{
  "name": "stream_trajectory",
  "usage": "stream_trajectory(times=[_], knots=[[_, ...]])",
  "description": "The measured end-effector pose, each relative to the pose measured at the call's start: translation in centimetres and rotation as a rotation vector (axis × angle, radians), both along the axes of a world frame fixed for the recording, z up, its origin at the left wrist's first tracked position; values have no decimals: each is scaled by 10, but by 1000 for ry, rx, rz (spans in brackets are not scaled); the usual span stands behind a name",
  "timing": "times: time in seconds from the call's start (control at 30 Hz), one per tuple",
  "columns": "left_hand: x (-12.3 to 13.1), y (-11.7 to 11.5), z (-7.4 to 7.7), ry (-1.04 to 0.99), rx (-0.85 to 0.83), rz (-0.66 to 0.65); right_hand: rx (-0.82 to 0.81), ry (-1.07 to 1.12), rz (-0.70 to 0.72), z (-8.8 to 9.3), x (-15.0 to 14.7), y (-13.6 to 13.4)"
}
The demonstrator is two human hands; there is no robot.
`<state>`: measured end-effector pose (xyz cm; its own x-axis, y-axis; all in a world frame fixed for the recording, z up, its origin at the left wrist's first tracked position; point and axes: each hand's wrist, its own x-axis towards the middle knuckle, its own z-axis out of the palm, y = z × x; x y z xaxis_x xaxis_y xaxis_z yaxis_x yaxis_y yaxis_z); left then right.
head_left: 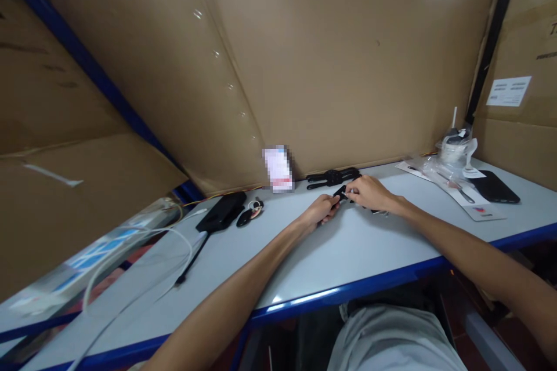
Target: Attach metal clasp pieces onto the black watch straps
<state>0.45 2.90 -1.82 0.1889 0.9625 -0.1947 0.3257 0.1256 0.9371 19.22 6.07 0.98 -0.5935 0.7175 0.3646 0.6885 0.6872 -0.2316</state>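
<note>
Over the middle of the table, my left hand [322, 210] is closed on a small flat black piece [339, 192]. My right hand [372, 192] meets it from the right, thumb and fingers pinched at the piece's edge. Whatever sits in that pinch is too small to make out. Just behind both hands lies a black bracket with several arms [331, 177]. Small shiny metal bits [380, 213] show under my right hand, partly covered by it.
A propped phone [278, 169] leans on the cardboard wall [339, 58]. To the left are a black box with a cable [221, 211] and keys [250, 213]. On the right lie a dark phone [496, 186], a packaging card [483, 211] and clear plastic wrapping [435, 169]. The table's blue edge [339, 297] runs in front.
</note>
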Motion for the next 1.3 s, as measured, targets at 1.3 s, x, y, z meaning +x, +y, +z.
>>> stream_trajectory(times=[1.3], knots=[[-2,1,0,-6,-15,-1,-14,62,77,2,1,4]])
